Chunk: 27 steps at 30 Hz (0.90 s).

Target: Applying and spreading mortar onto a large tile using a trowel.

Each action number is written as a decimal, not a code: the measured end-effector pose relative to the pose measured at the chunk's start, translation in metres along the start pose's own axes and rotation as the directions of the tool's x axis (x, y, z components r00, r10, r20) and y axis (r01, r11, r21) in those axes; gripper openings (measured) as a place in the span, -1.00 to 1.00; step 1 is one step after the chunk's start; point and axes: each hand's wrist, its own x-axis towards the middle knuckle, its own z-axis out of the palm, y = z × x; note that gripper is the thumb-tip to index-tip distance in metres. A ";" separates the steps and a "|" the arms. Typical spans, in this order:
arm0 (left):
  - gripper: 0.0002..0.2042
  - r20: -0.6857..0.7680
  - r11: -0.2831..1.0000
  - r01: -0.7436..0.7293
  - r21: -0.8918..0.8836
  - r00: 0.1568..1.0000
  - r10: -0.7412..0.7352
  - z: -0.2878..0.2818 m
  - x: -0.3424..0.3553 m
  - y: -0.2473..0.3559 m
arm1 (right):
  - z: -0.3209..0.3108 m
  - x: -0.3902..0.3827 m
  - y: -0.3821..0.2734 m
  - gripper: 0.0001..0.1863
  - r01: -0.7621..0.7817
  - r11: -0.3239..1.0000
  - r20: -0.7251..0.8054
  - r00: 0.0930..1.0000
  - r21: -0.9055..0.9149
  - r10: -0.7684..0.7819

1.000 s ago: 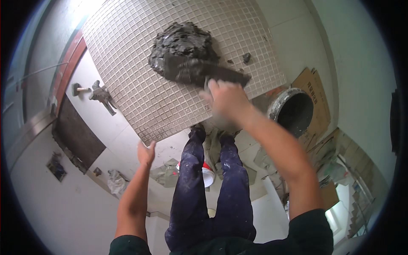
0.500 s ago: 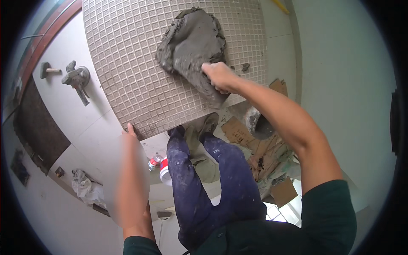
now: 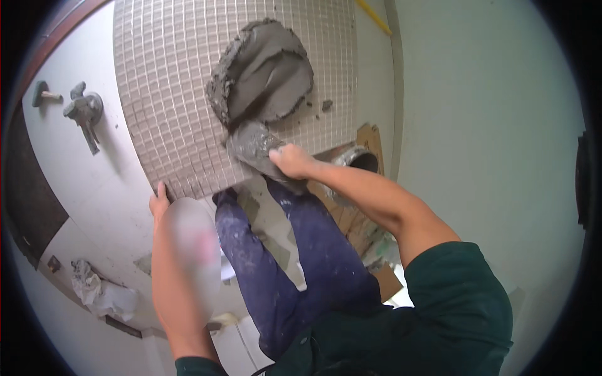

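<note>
A large square tile (image 3: pixel 157 75) lies grid-patterned back up across the upper middle, bearing a spread heap of grey mortar (image 3: pixel 263 72) and some small lumps. My right hand (image 3: pixel 288 160) is closed round the handle of a mortar-coated trowel (image 3: pixel 254 141), whose blade is just below the heap, over the tile's near edge; the handle is mostly hidden. My left hand (image 3: pixel 158 200) grips the tile's near left corner, with its forearm beside a blurred patch that hides what lies behind it. My legs are beneath the tile's near edge.
A mallet (image 3: pixel 39 94) and a mortar-crusted grey fixture (image 3: pixel 83 108) are at the left. A mortar-caked bucket (image 3: pixel 367 160) and cardboard (image 3: pixel 370 135) sit beyond my right forearm. A yellow rod (image 3: pixel 376 19) lies by the right wall (image 3: pixel 476 113). A white bag (image 3: pixel 110 297) lies lower left.
My right hand and trowel have moved down and left, leaving the mortar smoothed on top. My left hand has closed on the tile corner. The view has shifted, placing the tile further left.
</note>
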 end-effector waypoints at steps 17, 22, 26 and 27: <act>-0.25 -0.048 0.990 0.127 0.065 0.991 -0.124 0.004 -0.017 0.028 | -0.236 0.131 -0.116 -0.40 0.222 0.704 -0.250 0.829 -0.675 -0.501; -0.27 -0.202 0.995 0.025 0.100 0.979 -0.004 -0.023 -0.001 -0.018 | -0.150 0.109 -0.063 -0.30 0.135 0.987 -0.094 0.988 0.091 -0.126; -0.27 -0.111 0.994 0.034 0.100 0.994 -0.023 0.000 -0.002 0.000 | -0.208 0.085 -0.011 -0.36 0.279 0.737 0.042 0.945 -0.616 -0.323; -0.27 -0.105 0.996 0.040 0.074 0.994 -0.032 -0.006 0.002 0.000 | -0.216 0.087 0.004 -0.36 0.276 0.742 0.037 0.946 -0.611 -0.321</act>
